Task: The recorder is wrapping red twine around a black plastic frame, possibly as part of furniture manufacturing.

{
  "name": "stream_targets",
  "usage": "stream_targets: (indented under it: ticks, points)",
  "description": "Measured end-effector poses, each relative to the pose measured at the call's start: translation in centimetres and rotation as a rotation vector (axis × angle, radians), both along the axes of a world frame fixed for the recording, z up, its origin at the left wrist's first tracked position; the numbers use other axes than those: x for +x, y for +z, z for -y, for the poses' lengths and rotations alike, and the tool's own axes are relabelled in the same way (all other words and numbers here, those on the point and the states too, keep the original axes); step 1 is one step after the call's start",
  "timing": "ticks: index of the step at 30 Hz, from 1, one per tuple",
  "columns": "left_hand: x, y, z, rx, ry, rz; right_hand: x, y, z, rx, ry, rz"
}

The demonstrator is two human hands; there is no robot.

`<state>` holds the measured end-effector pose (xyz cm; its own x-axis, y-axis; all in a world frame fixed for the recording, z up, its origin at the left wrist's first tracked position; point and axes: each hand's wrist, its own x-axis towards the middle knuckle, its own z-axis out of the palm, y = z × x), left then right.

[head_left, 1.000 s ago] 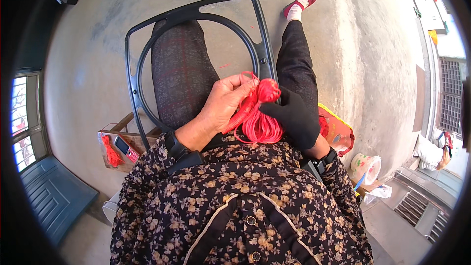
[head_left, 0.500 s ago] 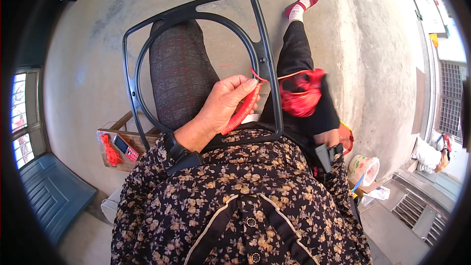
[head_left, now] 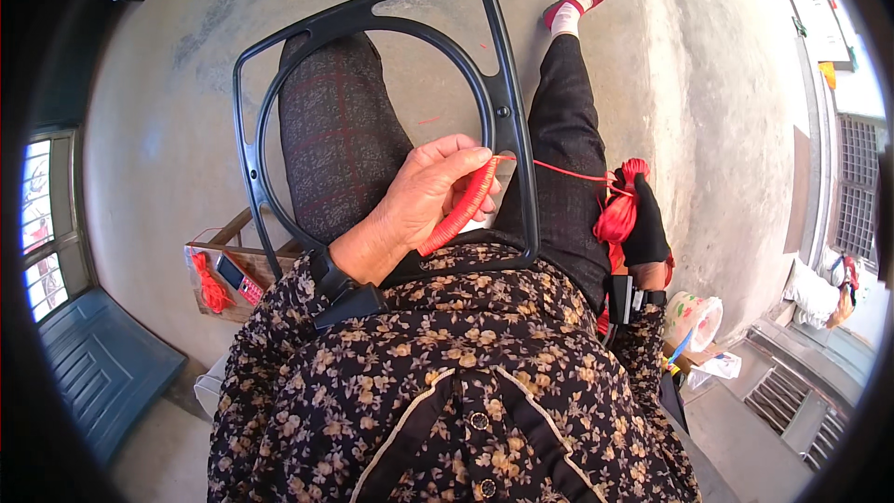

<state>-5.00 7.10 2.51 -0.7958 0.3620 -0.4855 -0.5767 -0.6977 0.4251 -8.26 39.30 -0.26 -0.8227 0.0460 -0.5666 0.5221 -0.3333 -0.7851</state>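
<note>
A black frame [head_left: 503, 84] with a round opening rests over my lap. Red cord [head_left: 460, 220] is wound in tight turns around the lower right of its ring. My left hand [head_left: 419, 191] is closed on this wrapped part, thumb pressed at the top end of the winding. From there a single strand [head_left: 568, 170] runs right, stretched past the frame's side bar. My right hand [head_left: 646, 228], in a black glove, grips a bundle of red cord [head_left: 616, 216] beside my right thigh. Some of its fingers are hidden behind the bundle.
At the left, a small wooden stool [head_left: 200, 284] bears a tangle of red cord [head_left: 210, 285] and a red phone [head_left: 239, 279]. A blue chair [head_left: 107, 363] stands beyond it. To the right is a white bucket [head_left: 694, 317]. Small red scraps lie on the concrete floor [head_left: 419, 84].
My right hand has moved to the right with the cord bundle, which was blurred nearer the frame. The strand is now longer. My left hand stays on the winding.
</note>
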Motion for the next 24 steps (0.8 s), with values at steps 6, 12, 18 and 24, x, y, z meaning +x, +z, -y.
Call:
stream_targets:
  ticks: [6,12,18,24]
  points:
    - [0.0,0.2,-0.5,0.006,-0.025,-0.043,-1.4,0.3,0.5,0.277,0.207,-0.039]
    - [0.4,0.4,-0.1,-0.022,-0.071,-0.079,-5.9,0.8,8.3,0.686,0.253,-0.53]
    - [0.7,-0.3,-0.4,0.063,-0.14,-0.038,-4.7,3.7,16.4,-0.182,0.419,-0.038]
    - [1.5,-1.6,-0.6,0.431,0.047,-0.163,-3.6,3.2,15.5,-0.083,0.703,-0.541]
